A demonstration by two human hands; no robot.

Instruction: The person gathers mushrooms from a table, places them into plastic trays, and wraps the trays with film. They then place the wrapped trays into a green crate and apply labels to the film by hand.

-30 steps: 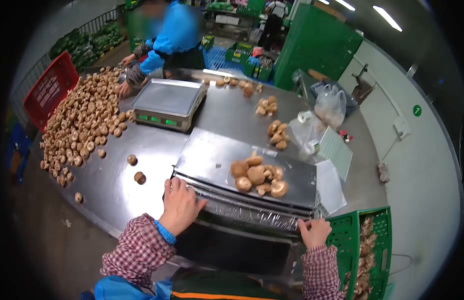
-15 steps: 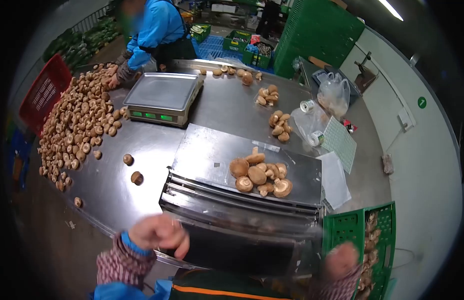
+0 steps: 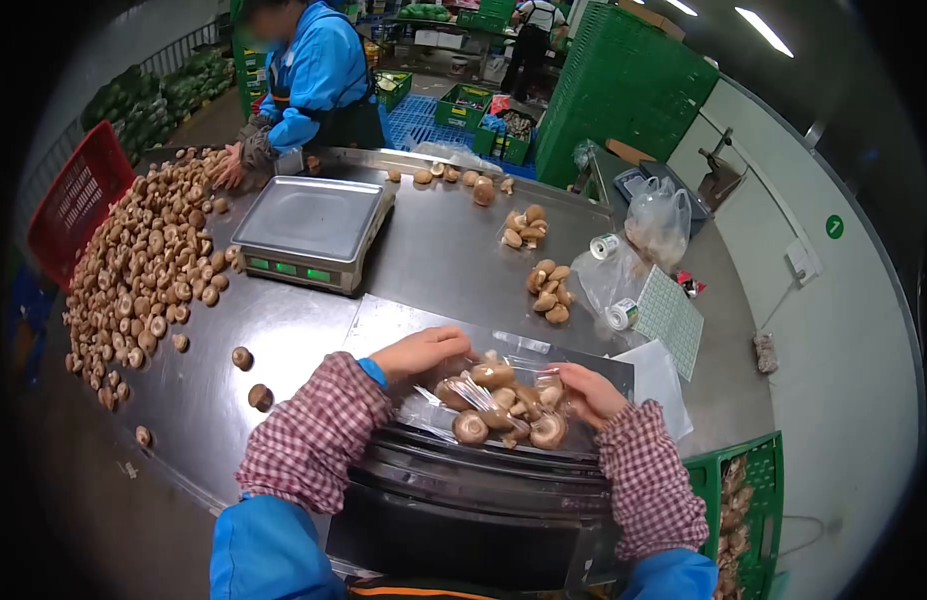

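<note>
A tray of brown mushrooms (image 3: 503,400) lies on the metal plate of the wrapping station, with clear film stretched over it. My left hand (image 3: 421,352) is at the tray's left end, its fingers together over the film's edge. At the right end, my right hand (image 3: 589,392) has thumb and fingers closed on the film beside the mushrooms. The dark front of the wrapping station (image 3: 453,535) is below my forearms.
A scale (image 3: 311,225) stands beyond my left arm, beside a large mushroom pile (image 3: 148,260). Two mushroom clusters (image 3: 551,290), plastic bags (image 3: 663,215) and tape rolls are at the back right. A co-worker (image 3: 328,75) reaches into the pile. A green crate (image 3: 775,500) stands at lower right.
Both my hands have moved up and inward from the near edge to the tray's two ends. Clear film now covers the mushrooms. The view has shifted slightly.
</note>
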